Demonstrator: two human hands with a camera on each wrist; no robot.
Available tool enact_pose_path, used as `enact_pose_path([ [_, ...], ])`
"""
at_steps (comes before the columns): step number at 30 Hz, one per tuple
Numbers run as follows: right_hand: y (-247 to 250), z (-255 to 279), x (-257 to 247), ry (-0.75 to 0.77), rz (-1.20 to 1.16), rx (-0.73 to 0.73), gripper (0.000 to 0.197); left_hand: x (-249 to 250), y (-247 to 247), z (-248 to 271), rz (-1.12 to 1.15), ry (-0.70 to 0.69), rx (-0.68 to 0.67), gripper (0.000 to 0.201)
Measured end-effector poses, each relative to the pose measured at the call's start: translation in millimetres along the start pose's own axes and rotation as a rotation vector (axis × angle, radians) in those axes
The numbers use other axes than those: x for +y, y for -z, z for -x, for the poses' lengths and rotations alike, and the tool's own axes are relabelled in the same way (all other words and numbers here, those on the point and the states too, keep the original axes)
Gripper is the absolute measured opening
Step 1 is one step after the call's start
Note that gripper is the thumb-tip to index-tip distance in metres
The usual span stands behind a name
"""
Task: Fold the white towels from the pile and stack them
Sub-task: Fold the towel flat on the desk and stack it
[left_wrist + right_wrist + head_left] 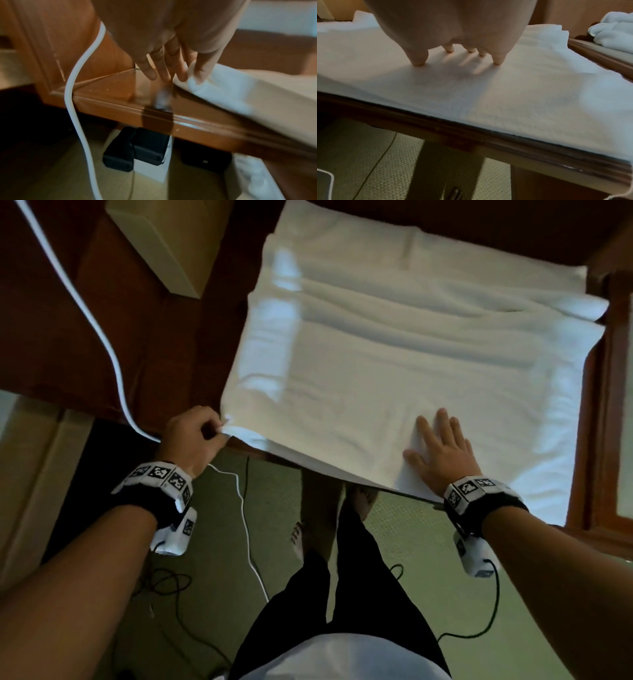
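My left hand (193, 436) is pinching the towel (394, 378) corner at the table (120, 108) front edge; my right hand (440, 455) is pressing flat, fingers spread, near that edge.

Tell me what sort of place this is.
Probably a hotel or guest room, not a laundry: a polished wooden table with a glass top, green carpet underfoot, and plain white towels spread on it.

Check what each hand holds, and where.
Left hand pinches the white towel by its near left corner. Right hand holds nothing, lying flat on the towel.
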State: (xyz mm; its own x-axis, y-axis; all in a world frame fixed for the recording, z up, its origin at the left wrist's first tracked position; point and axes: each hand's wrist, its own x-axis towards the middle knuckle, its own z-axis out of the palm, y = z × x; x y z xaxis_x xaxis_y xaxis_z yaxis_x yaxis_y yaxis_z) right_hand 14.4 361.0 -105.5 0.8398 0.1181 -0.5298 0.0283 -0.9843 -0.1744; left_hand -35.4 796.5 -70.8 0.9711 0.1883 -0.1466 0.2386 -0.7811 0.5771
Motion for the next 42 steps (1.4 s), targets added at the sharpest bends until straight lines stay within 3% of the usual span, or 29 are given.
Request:
enact_pose_path([
  [4,-2,-1,-3,-0.010,0.010,0.010,0.075,2,1,4,0.246,0.188,0.200,0.019],
  [7,-3,0,-7,-0.017,-0.004,0.009,0.075,0,-2,12,0.184,0.225,0.246,0.025],
  [9,-2,0,-7,-0.016,0.000,0.000,0.076,-10,-6,17,0.035,0.263,0.119,0.028],
  [11,0,1,-7,-0.013,0.001,-0.014,0.077,-16,-5,20,-0.135,0.298,-0.095,0.027],
  [13,1,7,-5,-0.014,-0.015,-0.006,0.077,-14,-2,19,-0.253,0.315,-0.279,0.039],
  [15,-2,18,-3,-0.028,-0.044,0.057,0.077,-1,-7,16,-0.389,0.257,-0.311,0.064],
  [18,-12,41,15,-0.101,-0.047,0.146,0.074,33,-31,11,-0.415,0.026,-0.181,0.066],
  [20,-21,57,38,-0.212,-0.057,0.128,0.072,51,-57,4,-0.459,-0.073,-0.278,0.072],
  [23,-25,76,80,-0.348,-0.202,0.222,0.053,54,-90,-5,-0.549,-0.080,-0.457,0.083],
  [27,-13,90,132,-0.549,-0.355,0.479,0.035,38,-100,-13,-0.596,-0.085,-0.482,0.095],
  [30,-3,96,158,-0.729,-0.384,0.380,0.030,35,-100,-17,-0.613,-0.073,-0.478,0.096],
  [33,-3,95,169,-0.774,-0.406,0.321,0.027,47,-104,-15,-0.578,-0.048,-0.396,0.093],
  [36,-2,91,172,-0.839,-0.464,0.313,0.033,64,-112,-7,-0.532,-0.169,-0.323,0.088],
  [39,2,96,164,-0.722,-0.274,0.364,0.036,63,-123,9,-0.555,-0.310,-0.372,0.091],
  [42,-7,102,142,-0.304,-0.030,0.388,0.063,51,-126,17,-0.602,-0.346,-0.395,0.114],
])
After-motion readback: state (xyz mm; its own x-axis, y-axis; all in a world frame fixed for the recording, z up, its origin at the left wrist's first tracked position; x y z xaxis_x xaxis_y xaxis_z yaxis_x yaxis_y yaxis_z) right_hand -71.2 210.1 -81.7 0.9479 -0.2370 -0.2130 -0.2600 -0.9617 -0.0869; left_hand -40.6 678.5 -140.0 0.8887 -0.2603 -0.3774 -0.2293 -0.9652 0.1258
